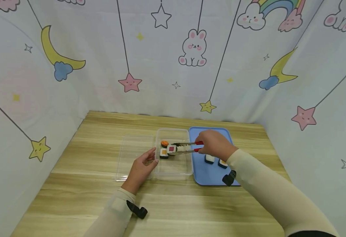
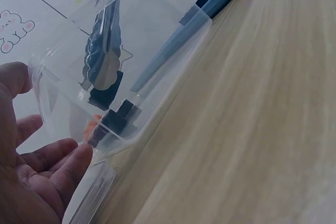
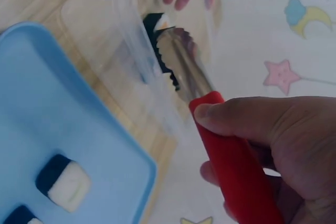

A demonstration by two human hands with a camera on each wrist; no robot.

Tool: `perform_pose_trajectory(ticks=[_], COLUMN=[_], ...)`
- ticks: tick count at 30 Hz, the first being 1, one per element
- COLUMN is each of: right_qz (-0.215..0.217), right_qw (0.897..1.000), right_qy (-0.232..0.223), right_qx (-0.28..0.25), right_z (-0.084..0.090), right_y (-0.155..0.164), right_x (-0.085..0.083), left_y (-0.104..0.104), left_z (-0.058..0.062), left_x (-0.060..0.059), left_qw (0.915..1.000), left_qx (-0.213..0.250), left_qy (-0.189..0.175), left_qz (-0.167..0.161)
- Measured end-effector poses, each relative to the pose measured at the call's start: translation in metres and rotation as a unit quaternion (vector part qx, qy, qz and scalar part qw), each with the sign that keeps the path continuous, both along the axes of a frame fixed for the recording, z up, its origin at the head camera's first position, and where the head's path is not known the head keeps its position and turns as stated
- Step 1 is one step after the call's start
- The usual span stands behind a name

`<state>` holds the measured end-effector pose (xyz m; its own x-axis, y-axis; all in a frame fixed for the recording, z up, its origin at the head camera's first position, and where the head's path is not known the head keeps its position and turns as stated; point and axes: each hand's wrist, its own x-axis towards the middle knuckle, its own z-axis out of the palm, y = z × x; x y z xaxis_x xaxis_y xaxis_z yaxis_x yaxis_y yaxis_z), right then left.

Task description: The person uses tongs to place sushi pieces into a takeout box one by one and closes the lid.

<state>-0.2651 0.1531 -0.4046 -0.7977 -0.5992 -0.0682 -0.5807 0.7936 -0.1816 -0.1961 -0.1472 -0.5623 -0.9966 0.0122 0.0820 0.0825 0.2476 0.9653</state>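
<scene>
On the wooden bench [image 1: 81,184], a clear plastic box [image 1: 173,168] is set with a blue tray [image 1: 208,174] touching its right side and a clear lid [image 1: 131,158] lying at its left. Inside the box, at its far left, an orange-topped sushi piece [image 1: 164,144] and a yellow-centred piece [image 1: 163,153] are seen. Just right of them, over the box, a pink-centred sushi piece [image 1: 172,149] is pinched by metal tongs [image 1: 184,148], whose red handle is gripped by the right hand [image 1: 215,144] with curled fingers. The box's left wall is steadied by the left hand [image 1: 141,166], its fingers loosely straight against the plastic. Two more pieces [image 1: 215,160] are left on the tray. A slackened squeeze could let the piece be dropped or tumbled; a nudge from the tong tips could knock over the seated pieces, and the light box could be slid if the steadying touch is lost.
</scene>
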Motion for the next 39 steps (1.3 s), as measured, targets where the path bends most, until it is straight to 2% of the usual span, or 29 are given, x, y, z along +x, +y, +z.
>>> perform_pose_trajectory(ticks=[11, 20, 32, 39], right_qz=[-0.018, -0.009, -0.007, -0.012], right_qw=[0.999, 0.999, 0.997, 0.998], right_qy=[0.003, -0.004, 0.004, -0.002], right_qx=[0.027, 0.034, 0.081, 0.060], right_z=[0.005, 0.005, 0.009, 0.010], right_y=[-0.003, -0.005, -0.025, -0.014], right_x=[-0.003, -0.003, -0.001, -0.001], left_y=[-0.001, -0.001, -0.002, -0.001], left_z=[0.001, -0.001, 0.002, 0.000], left_x=[0.001, 0.000, 0.001, 0.001], left_qw=[1.0000, 1.0000, 1.0000, 1.0000], left_qx=[0.005, 0.004, 0.006, 0.000], left_qy=[0.002, 0.006, 0.000, 0.002], left_qz=[-0.002, -0.001, -0.002, 0.002])
